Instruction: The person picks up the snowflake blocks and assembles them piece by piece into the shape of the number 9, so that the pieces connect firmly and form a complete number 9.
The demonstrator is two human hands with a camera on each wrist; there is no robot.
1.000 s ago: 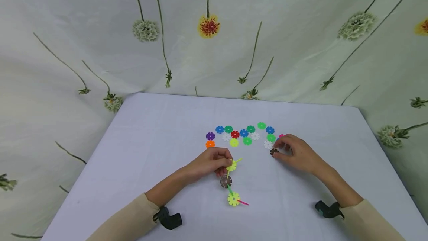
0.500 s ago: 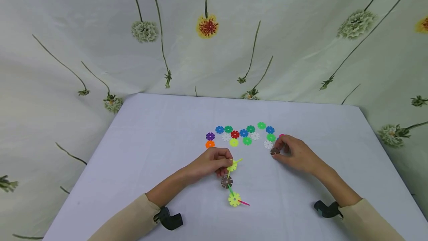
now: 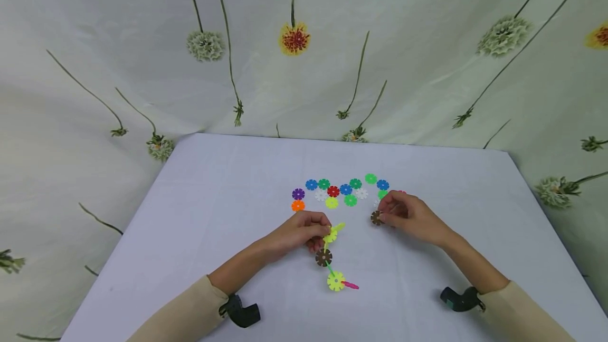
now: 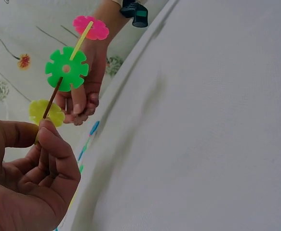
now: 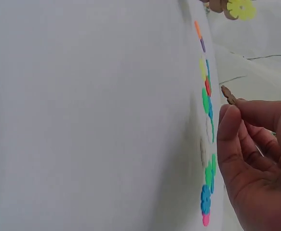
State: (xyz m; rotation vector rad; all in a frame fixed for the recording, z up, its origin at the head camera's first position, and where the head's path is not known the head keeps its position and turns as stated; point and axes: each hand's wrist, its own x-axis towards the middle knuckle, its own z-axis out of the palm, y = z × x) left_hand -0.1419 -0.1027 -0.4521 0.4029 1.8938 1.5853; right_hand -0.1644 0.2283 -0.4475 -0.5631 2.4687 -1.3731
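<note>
My left hand [image 3: 304,230] pinches the upper end of a chain of interlocking plastic snowflake discs between thumb and fingers. Below the fingertips hang a brown disc [image 3: 324,257], a yellow disc [image 3: 335,281] and a pink disc [image 3: 350,285] at the tip. A green disc [image 4: 66,69] in the chain faces the left wrist camera. Off to the right, my right hand [image 3: 418,218] pinches a single brown snowflake disc [image 3: 377,218] between thumb and fingertips. That disc shows nearly edge-on in the right wrist view, above the white tabletop.
Several loose snowflake discs lie flat beyond the hands, among them an orange disc [image 3: 297,205], a purple disc [image 3: 298,194], a red disc [image 3: 333,191] and a blue disc [image 3: 382,184]. The white-covered table [image 3: 228,173] meets a flower-patterned cloth [image 3: 256,83] behind.
My right hand has taken the brown disc from beside the white one and moved it left. The chain in my left hand has swung and turned slightly, its lower end shifting right.
</note>
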